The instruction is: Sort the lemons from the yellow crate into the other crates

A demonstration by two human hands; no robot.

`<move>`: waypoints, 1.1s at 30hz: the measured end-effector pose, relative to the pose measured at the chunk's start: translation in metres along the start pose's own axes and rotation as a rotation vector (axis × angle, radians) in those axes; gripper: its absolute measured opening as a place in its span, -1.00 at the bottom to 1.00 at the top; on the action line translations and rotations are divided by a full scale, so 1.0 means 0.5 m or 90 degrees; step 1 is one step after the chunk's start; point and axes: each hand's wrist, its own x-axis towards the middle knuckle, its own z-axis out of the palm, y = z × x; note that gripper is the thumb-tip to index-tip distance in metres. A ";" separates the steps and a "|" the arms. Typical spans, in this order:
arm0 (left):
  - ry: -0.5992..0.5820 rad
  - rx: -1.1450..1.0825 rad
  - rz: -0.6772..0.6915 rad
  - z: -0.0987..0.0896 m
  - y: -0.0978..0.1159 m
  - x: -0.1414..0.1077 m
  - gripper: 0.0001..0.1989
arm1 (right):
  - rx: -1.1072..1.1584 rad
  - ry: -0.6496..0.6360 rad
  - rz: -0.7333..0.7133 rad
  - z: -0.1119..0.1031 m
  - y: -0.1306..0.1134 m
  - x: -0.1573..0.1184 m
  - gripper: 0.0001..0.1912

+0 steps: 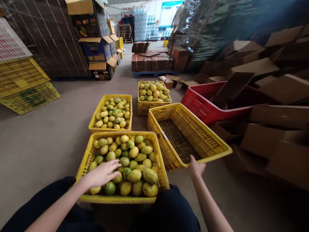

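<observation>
"What carries everything around you?"
"A dull grey floor (60,138) — you have it running from your legs toward the back."
"What stands on it near you?"
"The near fruit crate (120,199) between your knees, the left fruit crate (98,110) just beyond, the far fruit crate (145,109) and, at your right, the mesh-bottomed crate (193,129). You can't see clearly how their bases meet the floor."
"And farther off?"
"On your left, a lowest yellow-green crate (33,98) and a bottom dark box (103,73); ahead, a blue pallet (154,74); to your right — heaped cardboard boxes (263,141)."
</observation>
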 end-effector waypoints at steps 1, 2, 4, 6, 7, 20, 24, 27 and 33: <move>0.003 -0.003 0.007 0.002 -0.001 0.008 -0.48 | 0.007 -0.011 0.037 0.027 -0.014 -0.013 -0.13; 0.004 -0.008 0.015 0.004 -0.002 0.017 -0.49 | 0.015 -0.022 0.062 0.050 -0.023 -0.028 -0.10; 0.002 -0.017 0.028 0.007 0.000 0.037 -0.51 | 0.039 -0.063 0.074 0.081 -0.028 -0.059 -0.11; 0.003 -0.016 0.033 0.010 0.014 0.066 -0.51 | 0.061 -0.107 0.062 0.079 -0.017 -0.081 -0.15; 0.010 -0.009 0.035 0.014 0.029 0.087 -0.49 | 0.069 -0.116 0.058 0.067 -0.008 -0.085 -0.16; 0.040 0.239 0.151 0.246 0.419 0.524 -0.32 | -0.107 0.017 -0.474 -0.019 -0.050 0.040 -0.54; -0.020 0.262 0.184 0.243 0.375 0.575 -0.59 | -0.178 -0.022 -0.550 0.019 -0.028 0.054 -0.53; -0.027 0.292 0.249 0.231 0.352 0.597 -0.60 | -0.168 0.063 -0.638 0.030 -0.022 0.066 -0.52; -0.003 0.341 0.307 0.224 0.353 0.618 -0.69 | -0.121 0.231 -0.778 0.032 -0.036 0.080 -0.54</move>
